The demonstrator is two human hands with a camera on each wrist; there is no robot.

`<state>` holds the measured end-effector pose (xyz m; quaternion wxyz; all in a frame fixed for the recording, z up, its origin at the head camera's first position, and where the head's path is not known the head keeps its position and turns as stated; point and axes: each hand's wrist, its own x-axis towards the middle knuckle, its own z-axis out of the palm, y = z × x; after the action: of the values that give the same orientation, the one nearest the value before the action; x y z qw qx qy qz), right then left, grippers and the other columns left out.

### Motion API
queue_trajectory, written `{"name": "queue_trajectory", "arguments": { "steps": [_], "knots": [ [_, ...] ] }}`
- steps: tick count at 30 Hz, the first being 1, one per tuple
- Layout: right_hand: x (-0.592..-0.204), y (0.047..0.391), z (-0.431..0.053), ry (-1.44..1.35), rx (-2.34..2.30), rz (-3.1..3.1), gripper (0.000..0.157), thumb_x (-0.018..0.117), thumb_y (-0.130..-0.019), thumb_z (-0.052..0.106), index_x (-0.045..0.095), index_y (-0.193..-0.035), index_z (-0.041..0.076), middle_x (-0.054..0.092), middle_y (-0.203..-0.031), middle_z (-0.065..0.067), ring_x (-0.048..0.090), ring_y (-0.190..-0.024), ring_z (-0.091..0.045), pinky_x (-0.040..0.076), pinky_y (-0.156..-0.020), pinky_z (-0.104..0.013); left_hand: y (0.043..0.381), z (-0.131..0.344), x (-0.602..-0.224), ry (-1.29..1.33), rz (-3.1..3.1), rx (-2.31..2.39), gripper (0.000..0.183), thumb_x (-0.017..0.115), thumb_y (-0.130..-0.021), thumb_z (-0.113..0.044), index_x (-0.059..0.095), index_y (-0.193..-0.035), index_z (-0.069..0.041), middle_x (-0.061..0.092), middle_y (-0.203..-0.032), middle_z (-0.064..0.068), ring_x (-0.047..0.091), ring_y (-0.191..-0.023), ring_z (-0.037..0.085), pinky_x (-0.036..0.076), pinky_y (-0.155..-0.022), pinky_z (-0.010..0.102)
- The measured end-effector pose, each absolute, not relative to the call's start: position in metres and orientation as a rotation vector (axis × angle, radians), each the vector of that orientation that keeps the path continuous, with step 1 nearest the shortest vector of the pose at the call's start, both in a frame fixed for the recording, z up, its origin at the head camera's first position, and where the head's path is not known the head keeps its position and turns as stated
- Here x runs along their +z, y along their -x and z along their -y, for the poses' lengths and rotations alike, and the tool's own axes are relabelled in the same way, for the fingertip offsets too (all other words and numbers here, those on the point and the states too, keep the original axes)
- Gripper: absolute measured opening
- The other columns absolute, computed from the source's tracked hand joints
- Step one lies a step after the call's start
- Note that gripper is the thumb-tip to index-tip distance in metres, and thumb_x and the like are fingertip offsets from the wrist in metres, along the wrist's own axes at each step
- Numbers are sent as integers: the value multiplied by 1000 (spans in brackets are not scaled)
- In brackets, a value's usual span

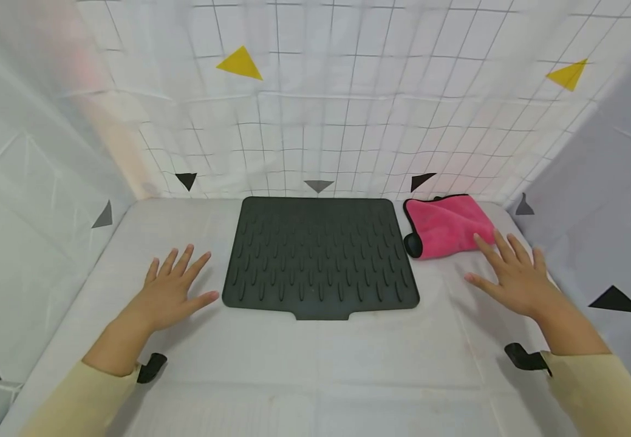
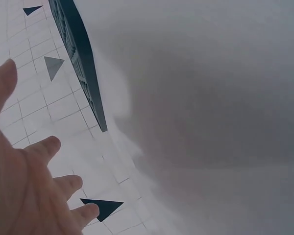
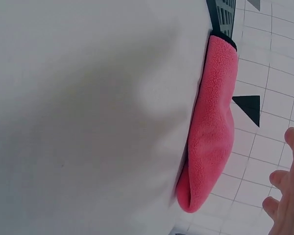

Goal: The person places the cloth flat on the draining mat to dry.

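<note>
A dark grey ridged drying mat (image 1: 320,255) lies flat at the middle of the table, a short spout-like tab at its front edge. To its right is a folded pink cloth (image 1: 449,224) with black edging, fuzzy in the right wrist view. My left hand (image 1: 170,297) hovers left of the mat, fingers spread, holding nothing. My right hand (image 1: 520,282) is spread over the table just in front of the cloth, its fingertips overlapping the cloth's right corner in the head view. Both hands cast shadows on the white surface.
The white-covered table (image 1: 315,358) is closed in by a gridded sheet (image 1: 315,121) at the back and pale sheets at both sides. Yellow, grey and black triangles mark the sheets. A black wrist mount (image 1: 152,368) sticks out from each sleeve.
</note>
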<state>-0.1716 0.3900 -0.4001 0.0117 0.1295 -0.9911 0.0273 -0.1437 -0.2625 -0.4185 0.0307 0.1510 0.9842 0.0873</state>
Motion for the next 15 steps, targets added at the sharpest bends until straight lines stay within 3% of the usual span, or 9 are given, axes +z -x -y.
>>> {"name": "queue_trajectory", "arguments": {
  "steps": [15],
  "knots": [
    [-400,195,-385,-362,217,3133,85,43,-88,60,-3,-149,24,-1,-152,-22,-12,-136,-43,-15,-94,-70,152,248,-419,-450,-2941,301,86,36,-83,-72,13,-149,-23,8,-153,15,1,-138,40,-3,-104,62]
  ]
}}
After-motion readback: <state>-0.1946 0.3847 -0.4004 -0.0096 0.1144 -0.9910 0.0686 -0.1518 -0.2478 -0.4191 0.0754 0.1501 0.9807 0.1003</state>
